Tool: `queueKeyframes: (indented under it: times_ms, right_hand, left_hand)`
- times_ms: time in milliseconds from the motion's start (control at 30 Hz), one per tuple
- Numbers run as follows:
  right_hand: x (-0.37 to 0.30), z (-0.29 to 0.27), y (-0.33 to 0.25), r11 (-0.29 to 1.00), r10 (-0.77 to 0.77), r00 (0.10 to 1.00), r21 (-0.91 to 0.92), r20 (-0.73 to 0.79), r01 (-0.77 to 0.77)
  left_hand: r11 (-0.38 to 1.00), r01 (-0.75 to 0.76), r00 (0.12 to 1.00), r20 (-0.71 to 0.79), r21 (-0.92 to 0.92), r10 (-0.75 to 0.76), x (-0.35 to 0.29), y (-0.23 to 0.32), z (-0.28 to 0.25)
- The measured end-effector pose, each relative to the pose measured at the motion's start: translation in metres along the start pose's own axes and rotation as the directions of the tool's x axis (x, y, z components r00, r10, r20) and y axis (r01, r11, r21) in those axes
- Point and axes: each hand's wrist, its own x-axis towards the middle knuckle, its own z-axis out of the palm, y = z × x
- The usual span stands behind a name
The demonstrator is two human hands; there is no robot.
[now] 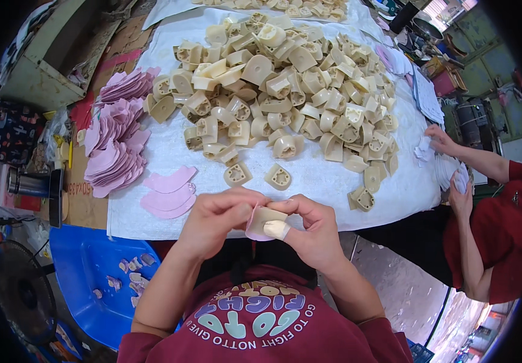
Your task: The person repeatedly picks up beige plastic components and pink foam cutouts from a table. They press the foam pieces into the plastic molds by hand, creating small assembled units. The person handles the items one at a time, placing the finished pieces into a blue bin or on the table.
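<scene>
My left hand (215, 216) and my right hand (310, 225) meet at the near edge of the table, both gripping one beige plastic piece (267, 216) with a pink sticker (253, 228) pressed against its underside. A bandage wraps my right thumb. Just beyond my hands lie two loose beige pieces (238, 174), and behind them a big heap of the same beige plastic pieces (285, 85) covers the white cloth (152, 157). A few loose pink stickers (169, 192) lie left of my hands.
Stacks of pink stickers (116, 139) line the cloth's left edge. A blue tub (91, 266) with scraps sits lower left beside a fan (22, 290). At the right, another person in red (496, 242) handles white sheets (448, 169).
</scene>
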Motion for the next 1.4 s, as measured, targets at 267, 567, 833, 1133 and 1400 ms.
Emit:
queueKeyframes:
  times_ms: [267,567,833,1133,1400]
  right_hand:
    - [-0.003,0.012,-0.002,0.997,0.07,0.997,-0.022,-0.039,-0.071]
    - [-0.003,0.004,-0.008,0.97,0.001,1.0,-0.244,0.03,0.006]
    - [0.002,-0.01,-0.029,0.747,-0.344,0.901,-0.505,0.263,0.433]
    - [-0.014,-0.003,-0.01,0.848,0.077,0.996,0.522,0.048,-0.091]
    - [-0.026,0.001,-0.013,0.796,0.072,0.997,0.602,0.014,-0.066]
  left_hand:
    - [0.853,-0.335,0.935,0.03,0.401,0.353,-0.006,0.0,0.008]
    - [0.727,-0.362,0.928,0.153,0.583,0.339,-0.005,0.013,0.007]
    - [0.93,-0.317,0.948,0.099,0.188,0.303,-0.029,-0.002,0.007]
    - [0.539,-0.709,0.683,0.252,0.456,0.685,-0.029,0.012,0.023]
    - [0.306,-0.678,0.673,0.397,0.668,0.624,-0.028,0.022,0.02]
